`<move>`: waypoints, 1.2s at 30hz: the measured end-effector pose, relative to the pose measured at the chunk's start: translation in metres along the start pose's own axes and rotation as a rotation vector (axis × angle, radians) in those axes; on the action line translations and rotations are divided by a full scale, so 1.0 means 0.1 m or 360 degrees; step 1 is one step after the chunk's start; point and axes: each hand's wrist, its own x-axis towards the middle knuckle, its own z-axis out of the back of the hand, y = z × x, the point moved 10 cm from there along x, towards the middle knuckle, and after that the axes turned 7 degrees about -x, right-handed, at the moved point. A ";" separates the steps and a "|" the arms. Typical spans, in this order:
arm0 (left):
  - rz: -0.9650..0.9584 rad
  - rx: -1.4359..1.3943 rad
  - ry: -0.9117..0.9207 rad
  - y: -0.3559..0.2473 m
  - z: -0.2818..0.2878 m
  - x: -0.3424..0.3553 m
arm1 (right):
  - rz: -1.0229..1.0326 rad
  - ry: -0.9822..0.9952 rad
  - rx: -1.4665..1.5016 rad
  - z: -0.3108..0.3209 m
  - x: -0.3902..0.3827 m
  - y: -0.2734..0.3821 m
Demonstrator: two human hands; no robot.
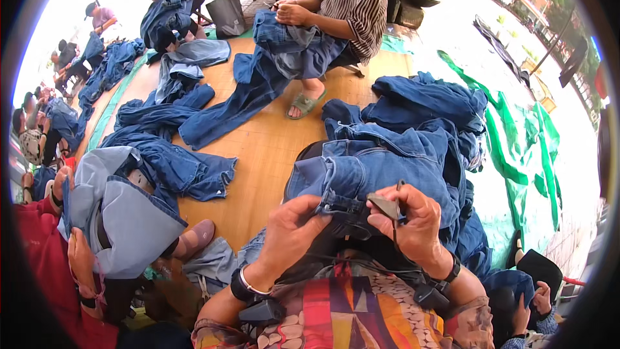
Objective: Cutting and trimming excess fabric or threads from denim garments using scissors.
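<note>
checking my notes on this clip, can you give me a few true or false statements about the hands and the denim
1. The right hand holds a small thread snipper. True.
2. The left hand is off the jeans. False: it grips the waistband.
3. The jeans are black. False: they are blue denim.
4. A person in a striped shirt sits opposite, also handling jeans. True.

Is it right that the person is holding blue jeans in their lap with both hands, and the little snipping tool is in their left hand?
Not quite. The head view shows the small thread snips in the right hand, not the left. The left hand only grips the blue jeans, which do lie in the lap.
</note>
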 end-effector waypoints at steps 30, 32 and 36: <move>-0.0275 0.0469 0.0086 -0.31 -0.33 0.28 | 0.0210 -0.0318 -0.0038 0.16 0.21 -0.01; -0.0070 0.0302 0.0168 -0.15 -0.37 0.28 | 0.0098 -0.0299 0.0159 0.14 0.22 -0.16; 0.0132 -0.0110 0.0033 0.06 -0.32 0.23 | -0.0014 -0.0277 0.0426 0.12 0.22 -0.24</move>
